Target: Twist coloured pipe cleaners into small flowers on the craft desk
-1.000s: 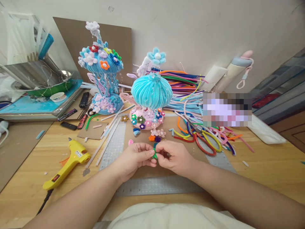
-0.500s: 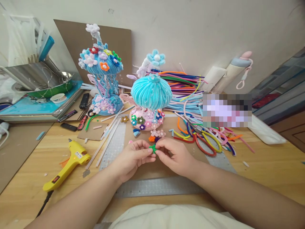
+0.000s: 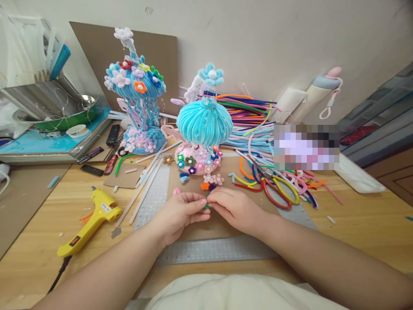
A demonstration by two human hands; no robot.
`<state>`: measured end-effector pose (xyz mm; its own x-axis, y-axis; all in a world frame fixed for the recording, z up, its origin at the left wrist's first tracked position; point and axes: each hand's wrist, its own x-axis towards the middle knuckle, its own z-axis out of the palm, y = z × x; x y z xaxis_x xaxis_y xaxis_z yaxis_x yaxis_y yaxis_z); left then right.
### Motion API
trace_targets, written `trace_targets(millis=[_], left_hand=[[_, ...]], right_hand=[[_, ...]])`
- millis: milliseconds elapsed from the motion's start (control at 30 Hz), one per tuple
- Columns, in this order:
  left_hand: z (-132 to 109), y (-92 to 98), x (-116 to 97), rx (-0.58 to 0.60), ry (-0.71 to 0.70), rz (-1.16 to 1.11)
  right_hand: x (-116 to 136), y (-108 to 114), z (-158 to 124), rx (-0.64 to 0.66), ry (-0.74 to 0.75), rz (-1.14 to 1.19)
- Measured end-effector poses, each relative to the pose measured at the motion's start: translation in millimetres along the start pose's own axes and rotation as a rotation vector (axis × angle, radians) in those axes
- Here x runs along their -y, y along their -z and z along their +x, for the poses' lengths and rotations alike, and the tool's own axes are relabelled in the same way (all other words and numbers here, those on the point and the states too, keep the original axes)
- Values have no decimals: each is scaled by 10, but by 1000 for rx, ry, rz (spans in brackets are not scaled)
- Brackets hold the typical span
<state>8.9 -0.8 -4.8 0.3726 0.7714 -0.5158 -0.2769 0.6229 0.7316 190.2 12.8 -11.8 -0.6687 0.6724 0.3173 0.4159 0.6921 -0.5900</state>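
Note:
Between my fingertips is a small green pipe-cleaner flower, mostly hidden now. My left hand pinches it with thumb and forefinger. From the other side my right hand is closed on it too, fingers curled together. Just beyond the hands lie an orange flower and pale pink flowers. Behind them stands a turquoise pipe-cleaner jellyfish lamp shape on a round pink base dotted with small flowers. A cardboard sheet lies beneath my hands on a grey cutting mat.
Left lies a yellow glue gun with its cord, near clear glue sticks. A second, flower-covered blue jellyfish piece stands at back left. Red-and-yellow-handled scissors rest among cut pipe cleaners on the right. A steel pot is far left.
My right fingers have closed further over the green flower, so less of it shows. The left hand keeps its pinch. The view has shifted slightly.

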Motion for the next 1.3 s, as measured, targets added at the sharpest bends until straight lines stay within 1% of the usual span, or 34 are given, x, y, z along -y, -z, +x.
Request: trace_targets(millis=[100,167,233,367,533,667,833,933,1033,1133,1200,1300], left_hand=[[-1,-3,-2,-23,8,53],[3,1,-1,-18,11,79],[7,5,4,-12,11,95],[5,7,14,-6,24,78],[-5,7,9,27,29,37],[-2,4,-8,67,41,20],[9,12,-14,-4,58,70],[6,8,-8,-8,47,92],[0,-25,-4,-10,-22,119],[-4,-86,-6,-23,-151,154],[-12,-128,-8,-40,-227,182],[-38,-167,-1,-99,-330,256]], right_hand=[[13,-15,8,-10,-100,121],[26,-26,10,20,-193,215],[34,-33,9,29,-215,224],[28,-22,0,-27,-84,60],[19,7,-5,5,32,-85],[25,13,-11,-7,77,-190],[53,23,-12,9,91,-198],[71,10,-15,-5,95,-186],[83,-18,-19,-57,83,-207],[96,-37,-16,-114,48,-200],[108,-41,-11,-135,25,-166],[138,-42,-3,-182,-38,-61]])
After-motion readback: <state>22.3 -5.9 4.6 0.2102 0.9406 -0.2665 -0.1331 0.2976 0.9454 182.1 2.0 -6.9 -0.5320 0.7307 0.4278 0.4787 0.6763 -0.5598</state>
